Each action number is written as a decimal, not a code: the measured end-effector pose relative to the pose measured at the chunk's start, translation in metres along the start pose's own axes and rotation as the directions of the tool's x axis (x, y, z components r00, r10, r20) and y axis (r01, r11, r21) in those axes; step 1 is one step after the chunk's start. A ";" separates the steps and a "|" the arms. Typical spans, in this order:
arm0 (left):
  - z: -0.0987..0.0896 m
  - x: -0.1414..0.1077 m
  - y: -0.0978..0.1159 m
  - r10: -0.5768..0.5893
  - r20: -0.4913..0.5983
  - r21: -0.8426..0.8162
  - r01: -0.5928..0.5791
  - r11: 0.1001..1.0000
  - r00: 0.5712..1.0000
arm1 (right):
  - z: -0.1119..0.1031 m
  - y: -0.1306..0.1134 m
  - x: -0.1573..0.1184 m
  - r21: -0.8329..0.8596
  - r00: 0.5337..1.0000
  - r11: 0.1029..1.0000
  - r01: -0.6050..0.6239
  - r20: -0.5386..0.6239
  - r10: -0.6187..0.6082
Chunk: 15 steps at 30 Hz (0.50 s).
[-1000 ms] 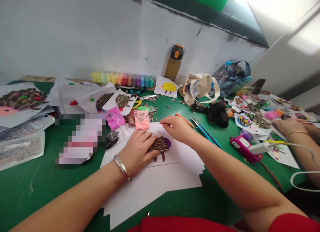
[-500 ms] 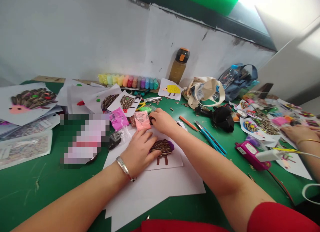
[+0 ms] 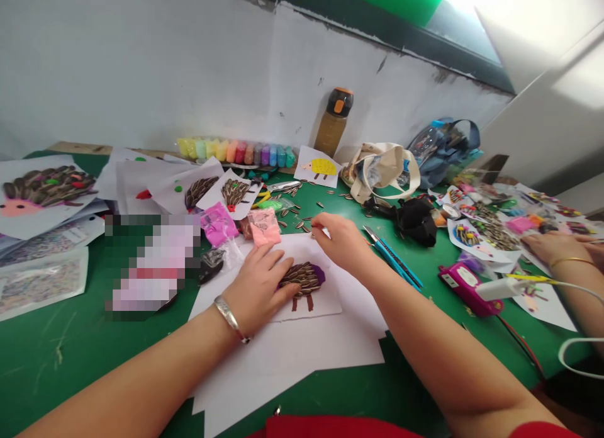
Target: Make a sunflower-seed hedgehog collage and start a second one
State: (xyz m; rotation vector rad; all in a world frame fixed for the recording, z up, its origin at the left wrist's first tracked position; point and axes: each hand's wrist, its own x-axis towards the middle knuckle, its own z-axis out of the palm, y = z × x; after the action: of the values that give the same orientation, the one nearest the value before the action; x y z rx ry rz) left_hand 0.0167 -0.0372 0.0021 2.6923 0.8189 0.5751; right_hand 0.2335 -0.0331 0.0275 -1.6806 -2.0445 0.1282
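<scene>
A hedgehog picture (image 3: 303, 279) lies on white paper (image 3: 264, 362) in front of me, its body covered in sunflower seeds, with a purple patch at the right end and two brown legs. My left hand (image 3: 261, 286) rests flat on its left side, fingers spread, hiding that part. Above the picture's upper edge, my right hand (image 3: 340, 238) is closed in a pinch; whatever is between the fingertips is too small to make out. Loose sunflower seeds (image 3: 302, 225) lie on the table just beyond those fingertips. Pink clay packets (image 3: 264, 226) sit beyond my left fingers.
Blue-handled tools (image 3: 394, 258) lie to the right, near a black bag (image 3: 416, 223) and a magenta box (image 3: 469, 290) with cables. Other seed hedgehogs (image 3: 50, 186) are at the left. A bottle (image 3: 333, 123) stands by the wall. Another person's hand (image 3: 554, 246) works at far right.
My right hand has moved right and nearer me, away from beside the pink packets, uncovering scattered seeds. My left hand stays on the picture. The whole view has shifted slightly.
</scene>
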 end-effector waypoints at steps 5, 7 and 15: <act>0.000 0.000 0.000 0.009 0.003 -0.001 -0.009 1.000 1.000 | -0.013 -0.001 -0.038 0.251 0.996 0.964 -0.085 0.051 0.075; 0.000 0.000 0.000 0.013 -0.001 -0.007 -0.013 1.000 1.000 | -0.014 0.000 -0.051 0.313 0.992 0.942 -0.124 0.072 0.106; 0.002 0.000 -0.002 0.021 0.004 -0.003 -0.021 1.000 1.000 | -0.001 0.010 -0.065 0.485 0.939 0.805 -0.343 0.140 0.315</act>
State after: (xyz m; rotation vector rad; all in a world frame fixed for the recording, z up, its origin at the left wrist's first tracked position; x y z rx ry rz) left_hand 0.0172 -0.0359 -0.0002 2.7012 0.7892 0.5744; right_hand 0.2512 -0.0928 0.0047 -1.6709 -1.5396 0.7655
